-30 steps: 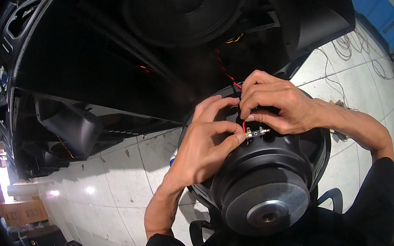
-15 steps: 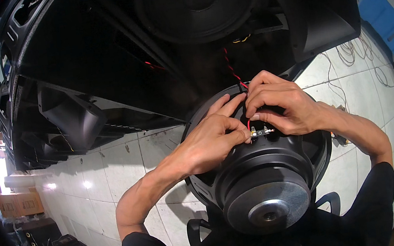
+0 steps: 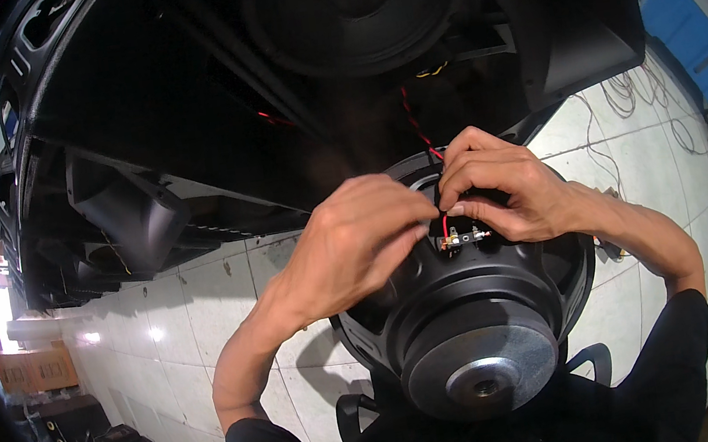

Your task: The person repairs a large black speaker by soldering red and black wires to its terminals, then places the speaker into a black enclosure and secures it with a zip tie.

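A large loudspeaker driver [image 3: 502, 278] rests magnet-up before me, its round grey magnet [image 3: 444, 378] closest to my body. On its frame sits a small terminal block [image 3: 464, 239], with a red wire [image 3: 446, 226] at its left end. My right hand [image 3: 509, 189] is closed over the wires just above the terminal, thumb and fingers pinched together. From the left, my left hand [image 3: 357, 243] reaches in with its fingertips together at the black wire [image 3: 436, 200], touching or nearly touching the right fingertips.
Beyond the driver stands a big black speaker cabinet [image 3: 205, 89] with another cone [image 3: 358, 0] inside; a twisted red-and-black cable [image 3: 414, 116] comes out of it. Blue bin [image 3: 694, 38] and loose cables [image 3: 626, 95] lie right. A cardboard box [image 3: 36, 370] is at far left.
My left hand has lifted off the terminal's left end and moved up to the black wire, its spread fingers drawn together. The right hand stays nearly still.
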`<state>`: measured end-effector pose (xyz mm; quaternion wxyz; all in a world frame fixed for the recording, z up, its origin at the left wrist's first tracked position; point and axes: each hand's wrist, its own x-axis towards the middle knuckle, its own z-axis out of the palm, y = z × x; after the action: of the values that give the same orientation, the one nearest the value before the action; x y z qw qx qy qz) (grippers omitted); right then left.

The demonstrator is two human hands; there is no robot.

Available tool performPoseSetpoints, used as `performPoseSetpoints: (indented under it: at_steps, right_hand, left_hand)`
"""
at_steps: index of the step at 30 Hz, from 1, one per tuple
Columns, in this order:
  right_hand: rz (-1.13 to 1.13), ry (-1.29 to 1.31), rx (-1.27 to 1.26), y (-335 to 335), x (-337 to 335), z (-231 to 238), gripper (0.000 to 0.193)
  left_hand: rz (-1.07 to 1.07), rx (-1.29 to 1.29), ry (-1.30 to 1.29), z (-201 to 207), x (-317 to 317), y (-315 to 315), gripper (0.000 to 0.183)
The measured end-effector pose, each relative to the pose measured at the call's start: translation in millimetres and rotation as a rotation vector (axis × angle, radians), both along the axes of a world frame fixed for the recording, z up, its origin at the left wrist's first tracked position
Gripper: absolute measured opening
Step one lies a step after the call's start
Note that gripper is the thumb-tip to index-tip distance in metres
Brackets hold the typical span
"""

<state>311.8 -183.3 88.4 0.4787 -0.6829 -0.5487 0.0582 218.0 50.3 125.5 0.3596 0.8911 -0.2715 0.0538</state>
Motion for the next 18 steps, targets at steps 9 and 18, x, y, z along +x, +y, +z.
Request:
performPoseSetpoints:
  at_steps: [9,18]
  right_hand:
    - [0.012,0.028,0.002,-3.1,-0.7,-1.0,0.017]
    - [0.007,-0.005,0.024,-2.4,-0.9,-4.1,0.016]
  left_hand:
    - [-0.234,0.227,-0.17,2.3,5.0,-5.4,0.029]
    - [-0.277,0.305,-0.322,-4.6,4.2,-4.6,0.025]
